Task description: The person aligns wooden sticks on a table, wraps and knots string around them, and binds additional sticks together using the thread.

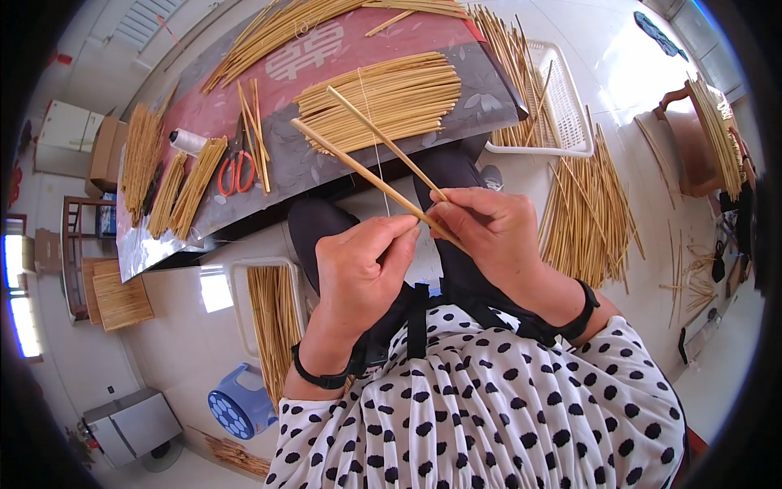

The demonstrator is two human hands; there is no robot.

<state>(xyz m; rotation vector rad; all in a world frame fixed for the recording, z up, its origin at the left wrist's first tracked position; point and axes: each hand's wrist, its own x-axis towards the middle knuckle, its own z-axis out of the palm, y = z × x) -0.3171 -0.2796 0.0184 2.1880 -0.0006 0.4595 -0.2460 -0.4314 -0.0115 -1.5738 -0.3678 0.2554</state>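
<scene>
Pinched in my right hand (493,228) are two straw-coloured stalks, a thicker one (358,169) and a thinner one (391,147). They spread apart toward the table. My left hand (362,265) is closed, its thumb and forefinger together beside the thicker stalk. A white thread (377,159) runs down to these fingers and seems held there, though the grip itself is hidden. Beyond the stalk tips, a row of stalks (407,85) lies side by side on the table, with the thread crossing it.
Orange-handled scissors (236,171), a white thread spool (187,142) and short stalk bundles (198,187) lie on the table's left (269,167). White baskets with stalks stand right (582,122) and left (244,306). A blue stool (244,399) and loose stalks (590,212) are on the floor.
</scene>
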